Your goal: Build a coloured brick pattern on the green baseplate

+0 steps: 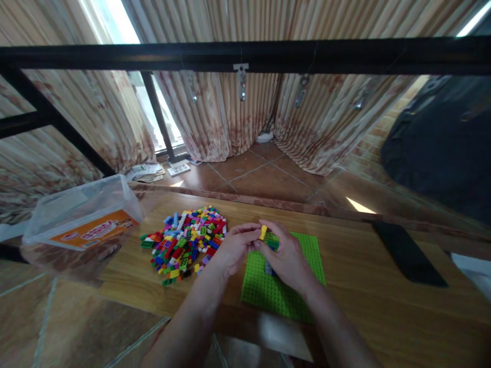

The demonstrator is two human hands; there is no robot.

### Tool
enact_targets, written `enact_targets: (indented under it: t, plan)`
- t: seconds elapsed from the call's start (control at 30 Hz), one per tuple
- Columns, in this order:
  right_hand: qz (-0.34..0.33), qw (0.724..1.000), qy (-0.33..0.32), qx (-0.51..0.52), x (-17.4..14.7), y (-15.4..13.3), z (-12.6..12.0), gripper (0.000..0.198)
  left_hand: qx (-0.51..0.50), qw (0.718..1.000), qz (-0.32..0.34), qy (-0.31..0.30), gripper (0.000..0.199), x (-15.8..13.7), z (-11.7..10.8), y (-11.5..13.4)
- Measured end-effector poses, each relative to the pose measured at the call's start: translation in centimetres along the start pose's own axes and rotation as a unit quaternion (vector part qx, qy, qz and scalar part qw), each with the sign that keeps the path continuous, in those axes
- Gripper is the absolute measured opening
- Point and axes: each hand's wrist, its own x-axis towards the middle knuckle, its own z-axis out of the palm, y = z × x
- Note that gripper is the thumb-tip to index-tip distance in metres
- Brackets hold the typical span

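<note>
Between the fingertips of both hands is a small yellow toy brick (263, 232). My left hand (241, 243) pinches it from the left, and my right hand (286, 253) meets it from the right. Both are raised over the back left part of a green studded baseplate (284, 301), which lies on the table. Some blue and grey bricks (269, 268) sit on the baseplate, partly covered by my right hand. Left of my left hand spreads a heap of loose bricks (184, 240) in many colours.
A clear plastic tub (84, 204) with an orange label stands at the table's left end. A flat black object (408, 253) lies on the wooden table (356, 286) to the right. Behind run a black metal bar (245, 55) with hanging clips and long curtains (215, 117).
</note>
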Motion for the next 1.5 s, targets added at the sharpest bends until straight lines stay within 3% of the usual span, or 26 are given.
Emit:
enact_targets:
  t: [0.2, 0.37, 0.63, 0.9, 1.0, 1.13, 1.27, 1.5]
  plan:
    - [-0.006, 1.0, -0.002, -0.024, 0.0, 0.1, 0.2, 0.038, 0.034, 0.999, 0.022, 0.011, 0.029, 0.1, -0.1, -0.4]
    - [-0.006, 0.999, -0.006, -0.035, 0.0, 0.6, 0.6, 0.036, 0.095, 0.993, 0.061, -0.023, 0.03, 0.0, 0.0, -0.5]
    - [0.003, 0.996, -0.005, -0.091, -0.1, 0.9, 1.0, 0.042, 0.086, 0.993, 0.079, 0.012, 0.022, 0.1, -0.5, -0.7]
    - [-0.01, 0.997, -0.004, -0.077, 0.2, 0.4, 0.9, 0.028, 0.121, 0.988, 0.096, 0.011, 0.025, -0.1, -0.7, -0.3]
    - [-0.001, 0.995, 0.019, -0.1, 0.7, 0.6, -0.6, 0.03, 0.136, 0.986, 0.093, 0.007, 0.028, -0.2, -0.6, -0.3]
    - [0.036, 0.992, 0.058, -0.102, 1.4, 1.7, -4.7, 0.038, 0.164, 0.982, 0.087, 0.021, 0.024, 0.0, -0.7, -0.5]
    - [0.088, 0.992, 0.029, -0.081, 1.3, 3.1, -8.1, 0.042, 0.186, 0.978, 0.084, 0.03, 0.019, 0.4, -0.8, -0.9]
    - [0.107, 0.991, -0.019, -0.083, 0.7, 4.4, -8.0, 0.038, 0.219, 0.971, 0.092, 0.024, 0.014, 1.1, -0.7, -2.4]
